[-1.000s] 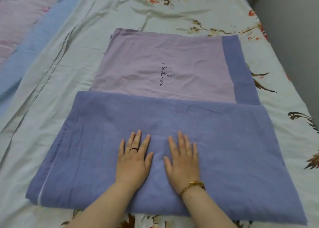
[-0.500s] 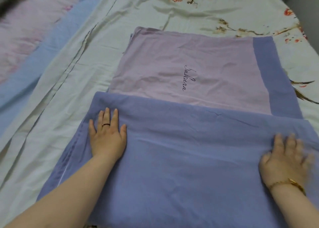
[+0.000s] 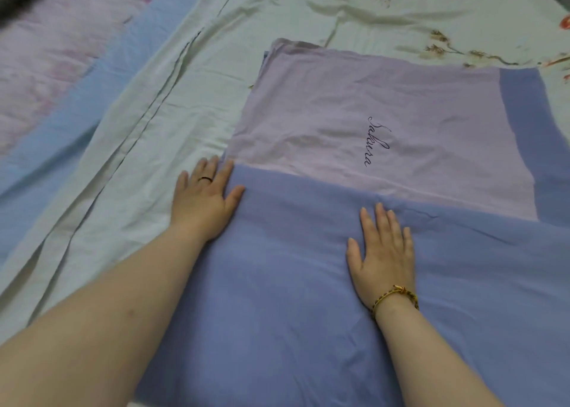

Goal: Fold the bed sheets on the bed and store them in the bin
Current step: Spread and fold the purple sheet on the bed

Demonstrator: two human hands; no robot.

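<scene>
- The left grip (image 3: 205, 200) lies flat and wide, fingers straight, holding nothing. It presses the far left corner of the sheet (image 3: 277, 298), and its outer fingers spill onto the green cover (image 3: 154, 129).
- The right grip (image 3: 382, 252) is also flat, wide and empty. It presses the blue fold just short of its far edge.
- The sheet lies under both grips. Its lilac panel (image 3: 385, 113) stretches beyond the fingertips, with a blue band further right.
- Risk: flat palms only press, so a sideways sweep could drag the top layer and skew the fold off the layer beneath.
- Risk: the left grip straddles sheet and cover, so a pinch there could gather the cover too.
- Risk: creases near the right grip's fingertips may get locked in by the next fold.
- Count:
  - two grips
  - one two-tone sheet
  - one cover
  - one pink-and-blue cloth (image 3: 61, 67) well left of the left grip
  - one ring (image 3: 205, 178)
  - one bracelet (image 3: 396, 295)
  - no bin in view
</scene>
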